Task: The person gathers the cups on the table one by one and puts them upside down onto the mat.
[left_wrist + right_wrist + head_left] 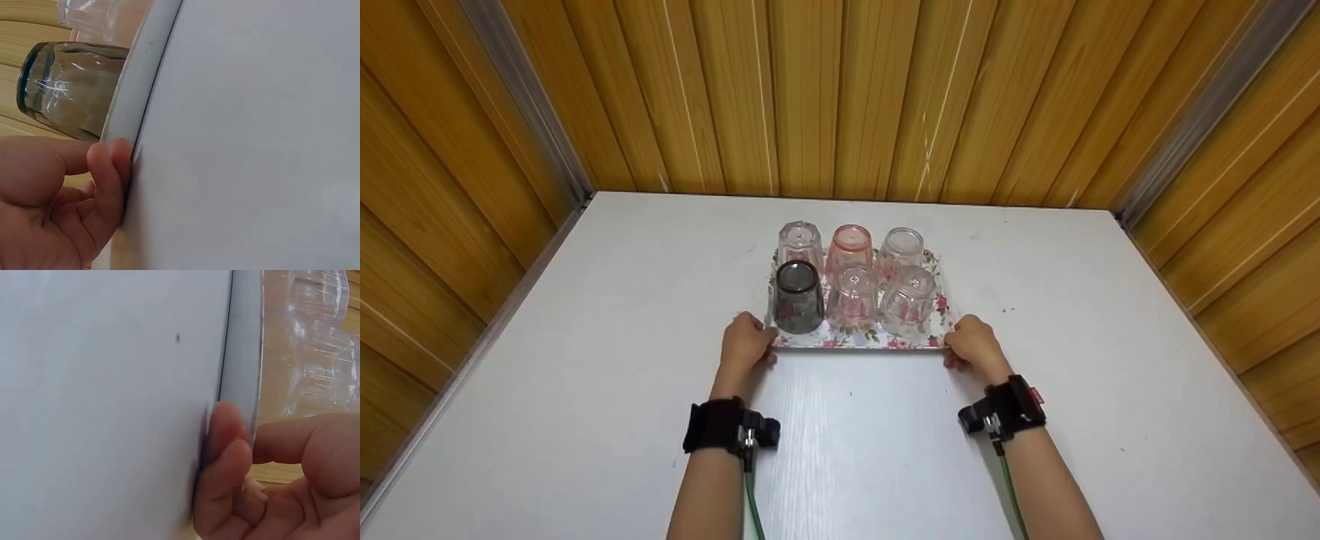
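Note:
A floral-patterned tray (840,343) bears upside-down glasses in two rows of three. In its front row stand a dark grey glass (799,304), a clear glass (853,298) and another clear glass (909,300). Behind them are a clear glass (800,241), a pink glass (851,247) and one more clear glass (901,247). My left hand (746,345) grips the tray's front left corner, with curled fingertips (119,154) at the outer wall of the rim. At the front right corner my right hand (975,345) pinches the rim between thumb and fingers (228,461).
The tray rests low over a white table (585,375) with a few dark specks on it. Wood-patterned walls (810,97) close off the back and both sides. Each wrist wears a black camera strap (716,426) with a green cable (754,506) trailing toward me.

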Motion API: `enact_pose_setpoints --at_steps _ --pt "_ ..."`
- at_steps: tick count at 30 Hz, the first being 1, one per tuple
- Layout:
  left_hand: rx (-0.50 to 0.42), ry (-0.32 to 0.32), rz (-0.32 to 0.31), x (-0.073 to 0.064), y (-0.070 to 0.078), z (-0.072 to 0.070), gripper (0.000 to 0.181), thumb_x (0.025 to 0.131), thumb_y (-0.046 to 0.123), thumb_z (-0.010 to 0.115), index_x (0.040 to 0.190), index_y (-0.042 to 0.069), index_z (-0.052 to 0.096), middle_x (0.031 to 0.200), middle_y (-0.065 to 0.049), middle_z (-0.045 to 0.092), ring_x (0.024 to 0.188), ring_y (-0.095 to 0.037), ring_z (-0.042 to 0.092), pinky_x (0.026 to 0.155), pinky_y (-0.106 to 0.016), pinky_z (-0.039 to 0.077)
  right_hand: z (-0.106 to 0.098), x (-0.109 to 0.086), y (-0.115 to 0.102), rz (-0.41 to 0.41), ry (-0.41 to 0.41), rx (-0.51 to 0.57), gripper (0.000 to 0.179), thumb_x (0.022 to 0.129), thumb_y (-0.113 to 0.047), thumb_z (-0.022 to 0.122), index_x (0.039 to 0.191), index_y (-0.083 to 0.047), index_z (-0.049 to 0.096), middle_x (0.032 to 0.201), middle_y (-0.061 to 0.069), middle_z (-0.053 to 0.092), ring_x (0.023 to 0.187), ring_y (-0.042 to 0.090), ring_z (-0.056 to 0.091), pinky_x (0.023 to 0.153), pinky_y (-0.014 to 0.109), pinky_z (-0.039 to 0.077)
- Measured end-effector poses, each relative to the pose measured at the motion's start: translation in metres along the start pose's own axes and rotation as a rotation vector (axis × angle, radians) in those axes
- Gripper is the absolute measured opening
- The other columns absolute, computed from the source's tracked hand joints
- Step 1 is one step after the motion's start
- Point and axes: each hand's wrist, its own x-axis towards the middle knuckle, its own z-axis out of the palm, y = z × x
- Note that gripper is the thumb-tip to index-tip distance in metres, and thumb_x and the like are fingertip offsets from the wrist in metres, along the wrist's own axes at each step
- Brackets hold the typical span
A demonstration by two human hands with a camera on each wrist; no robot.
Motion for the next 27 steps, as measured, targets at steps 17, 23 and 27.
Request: enact_pose_setpoints --at_steps 17,23,27 --pt "-0.531 0.02 -0.102 0.014 -0.007 0.01 0.037 0.088 -0.001 0.045 0.124 -0.008 0.043 0.111 -0.027 0.055 0.07 -0.016 0.066 0.067 -0.024 0.055 0.007 0.011 -0.003 0.075 0.051 0.59 0.044 0.086 0.002 0.044 0.127 0.014 0.033 0.07 0.007 0.063 0.059 0.01 0.064 0.063 0.02 0.054" --pt "-0.634 0.038 -0.086 0.016 -0.006 0.016 0.041 0.088 -0.005 0.047 0.128 -0.01 0.039 0.109 -0.03 0.056 0.078 -0.018 0.064 0.07 -0.022 0.054 0.009 0.011 -0.005 0.029 0.037 0.643 0.053 0.087 0.003 0.045 0.134 0.015 0.025 0.074 0.005 0.062 0.064 0.007 0.062 0.069 0.019 0.053" --pt "-0.675 0.025 -0.061 0.015 -0.006 0.018 0.044 0.088 -0.007 0.046 0.13 -0.012 0.036 0.108 -0.031 0.056 0.082 -0.019 0.063 0.074 -0.023 0.053 0.011 0.013 -0.006 0.001 0.045 0.638 0.054 0.087 0.003 0.047 0.135 0.016 0.024 0.082 0.006 0.061 0.069 0.006 0.061 0.071 0.017 0.052"
